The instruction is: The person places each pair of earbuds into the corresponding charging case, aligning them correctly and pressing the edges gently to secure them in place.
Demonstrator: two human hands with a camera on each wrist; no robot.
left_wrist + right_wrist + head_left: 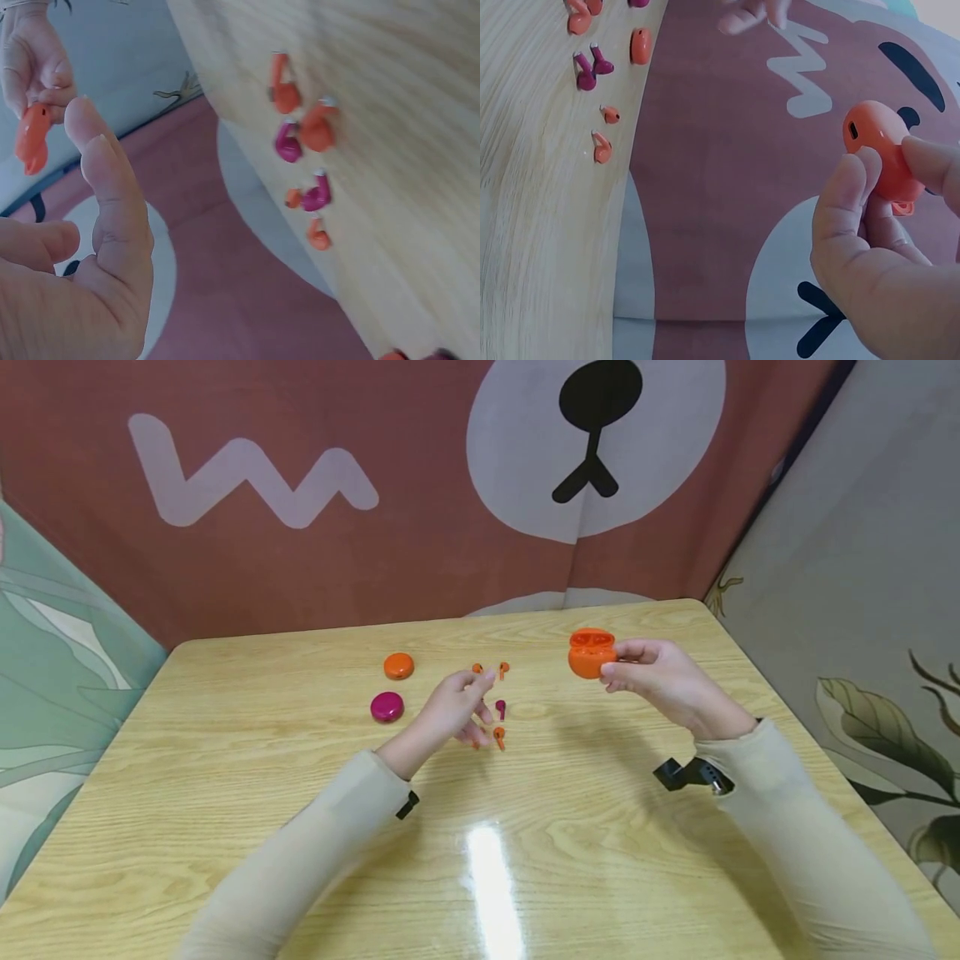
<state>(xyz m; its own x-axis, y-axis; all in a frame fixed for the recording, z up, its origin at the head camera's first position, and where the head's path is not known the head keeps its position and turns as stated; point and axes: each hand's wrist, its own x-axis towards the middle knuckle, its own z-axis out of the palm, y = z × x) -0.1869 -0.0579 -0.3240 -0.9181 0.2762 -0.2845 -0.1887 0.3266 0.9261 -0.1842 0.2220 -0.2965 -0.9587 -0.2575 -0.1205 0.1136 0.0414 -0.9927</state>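
Note:
My right hand (pixel 663 681) holds an orange earbud charging case (pixel 591 663) above the table, pinched between thumb and fingers. The case's lid is raised, and its inner hollows face me. In the right wrist view, a dark port slot shows on the case (pixel 881 146). My left hand (pixel 452 700) hovers over the loose earbuds with fingers relaxed and nothing in them. Around it lie an orange earbud (pixel 504 668), a magenta earbud (pixel 500 707) and a nearer orange earbud (pixel 499 736). It partly hides others, which the left wrist view shows in orange and magenta.
Left of the earbuds, a closed orange case (pixel 398 666) and a closed magenta case (pixel 387 706) lie on the wooden table (pixel 225 777). A reddish-brown cloth (pixel 420 568) with a bear face hangs behind the table's back edge. Patterned cloth (pixel 840 568) rises at the right.

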